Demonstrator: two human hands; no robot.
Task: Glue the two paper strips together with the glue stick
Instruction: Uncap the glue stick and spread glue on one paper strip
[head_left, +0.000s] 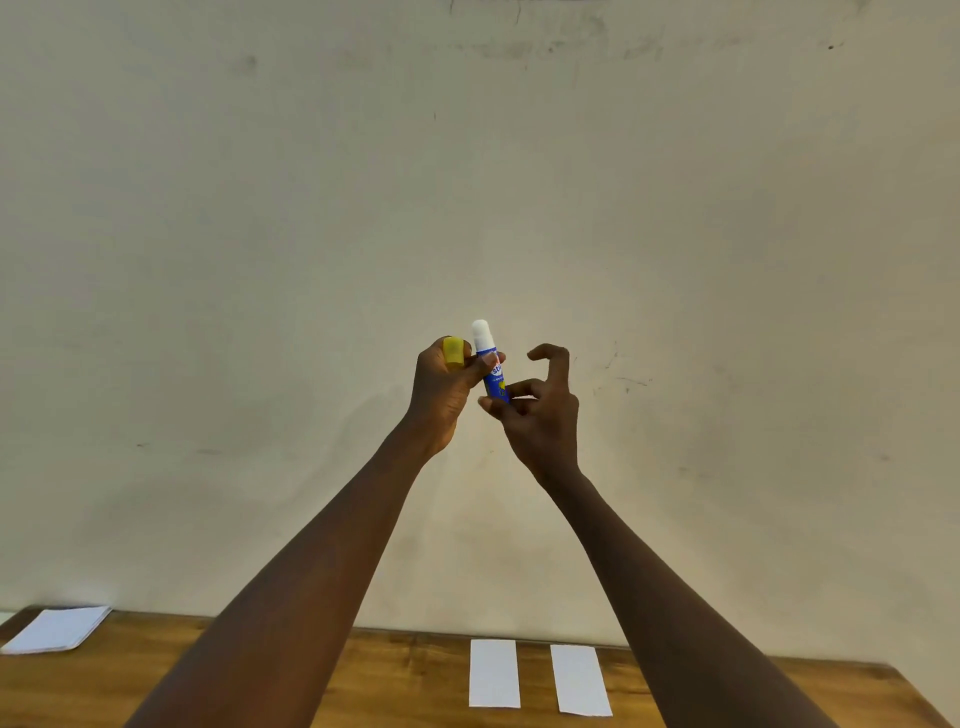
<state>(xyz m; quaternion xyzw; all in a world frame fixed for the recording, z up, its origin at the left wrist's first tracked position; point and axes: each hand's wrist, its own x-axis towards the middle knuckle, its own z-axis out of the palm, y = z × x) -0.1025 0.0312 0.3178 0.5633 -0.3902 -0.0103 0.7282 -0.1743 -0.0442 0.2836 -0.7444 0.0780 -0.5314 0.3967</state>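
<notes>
1. A paper stack (56, 629) lies at the wooden table's (395, 680) far left.
2. The left hand (441, 389) grips the upright, uncapped glue stick (491, 364) and its yellow cap (454, 352), raised before the wall (467, 182).
3. The right hand (540, 410) pinches the stick's base, its other fingers loose.
4. Two paper strips (494, 673) (580, 679) lie side by side below, apart.

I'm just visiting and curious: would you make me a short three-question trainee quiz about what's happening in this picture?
1. True or false: the yellow cap is off the glue stick.
2. Which hand pinches the bottom end of the glue stick? A) left hand B) right hand
3. How many paper strips lie side by side on the wooden table, near strip one and strip two?

Key
1. True: the white glue tip is bare, and the cap sits in the left hand.
2. B.
3. Two, flat and apart, not yet glued.
</notes>
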